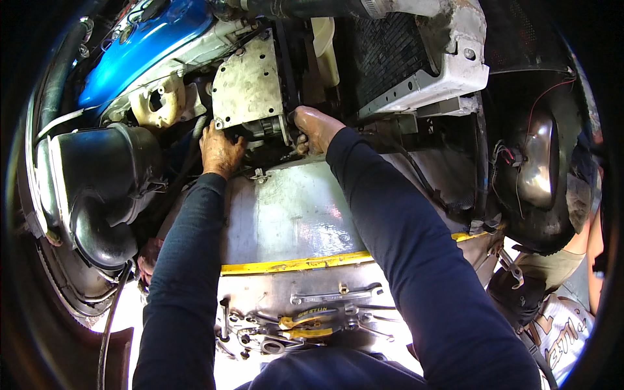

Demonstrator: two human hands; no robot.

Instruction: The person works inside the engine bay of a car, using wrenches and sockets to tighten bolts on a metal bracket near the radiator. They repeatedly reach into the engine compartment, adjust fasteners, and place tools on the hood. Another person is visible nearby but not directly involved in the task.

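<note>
My left hand (222, 151) is at the lower left corner of a pale metal plate (247, 84) with bolt holes. Its fingers curl in at the plate's lower edge, and what they grip is hidden. On the other side of that corner area, my right hand (315, 130) is closed beside the plate's lower right edge, its fingers turned inward and mostly out of sight. Between the hands, under the plate, sits a dark, finned round part (263, 128). A black belt or hose (284, 65) runs up along the plate's right side.
A blue engine cover (153, 49) lies upper left, above a black air filter housing (97, 166). At upper right is a radiator (390, 55). Below my arms, wrenches (335, 294) and yellow-handled pliers (309, 325) lie past a yellow-edged panel (292, 218). Another person (559, 266) is at right.
</note>
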